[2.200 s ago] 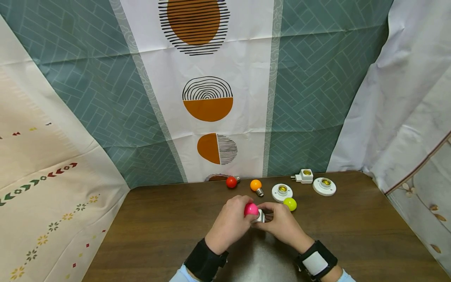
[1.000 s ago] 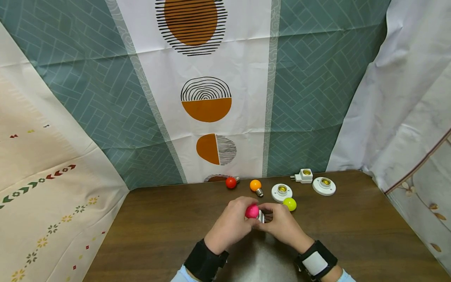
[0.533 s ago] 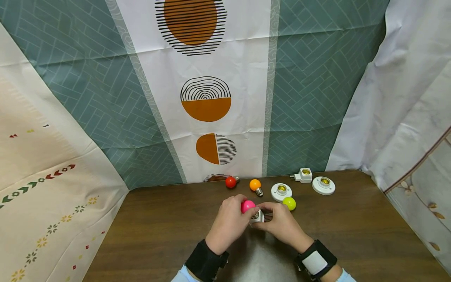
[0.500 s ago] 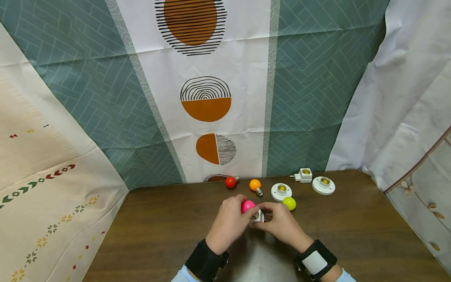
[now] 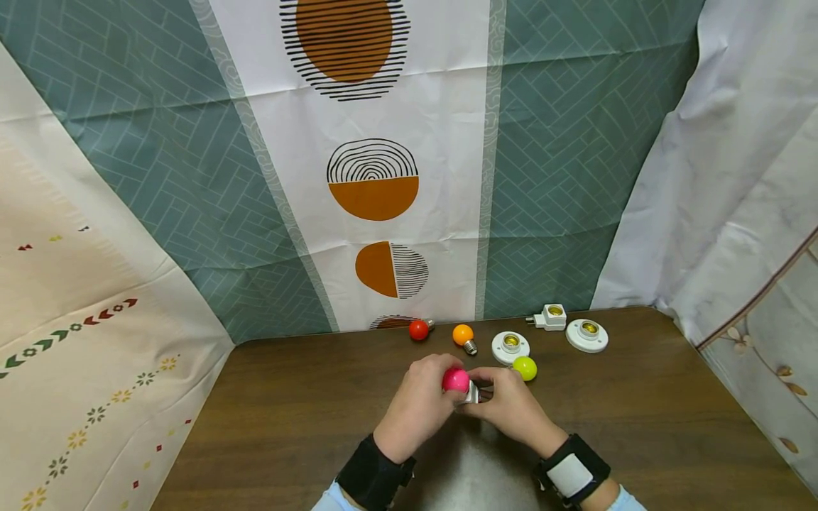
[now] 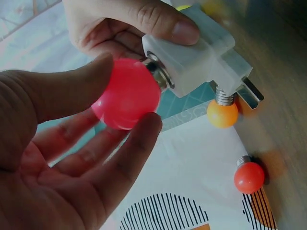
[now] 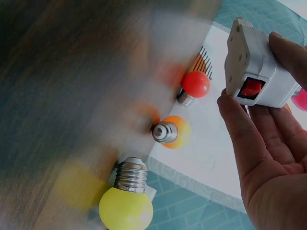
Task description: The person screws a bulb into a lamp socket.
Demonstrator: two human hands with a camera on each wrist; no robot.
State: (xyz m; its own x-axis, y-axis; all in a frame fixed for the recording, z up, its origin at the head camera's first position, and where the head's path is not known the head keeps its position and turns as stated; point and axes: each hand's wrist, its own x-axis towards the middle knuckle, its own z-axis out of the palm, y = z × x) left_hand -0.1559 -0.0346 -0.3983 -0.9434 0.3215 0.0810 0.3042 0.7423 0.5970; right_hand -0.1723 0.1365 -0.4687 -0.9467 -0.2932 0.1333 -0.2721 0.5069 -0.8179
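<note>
Between thumb and fingertips, my left hand [image 5: 412, 408] holds a round pink light bulb [image 6: 129, 96]. My right hand [image 5: 514, 411] grips a white plug-in lamp socket [image 6: 184, 62] with metal prongs. The bulb's metal base sits at the socket's mouth, with part of the metal showing; how deep it goes is hidden. A red rocker switch [image 7: 251, 88] shows on the socket's side in the right wrist view. Both hands meet above the middle of the brown table [image 5: 307, 426]. Just beyond the right hand lies a yellow-green bulb [image 5: 525, 368].
A red bulb [image 5: 419, 329] and an orange bulb [image 5: 463, 335] lie along the table's back. To their right are two round white lamp holders, a nearer one [image 5: 510, 346] and a farther one [image 5: 587, 336], and another plug-in socket [image 5: 553, 317]. Patterned cloth [image 5: 543, 177] hangs behind.
Half a second ago the left hand and pink bulb were slightly farther left, with more of the bulb's base showing. They have shifted right, toward the socket. The right hand has stayed almost still.
</note>
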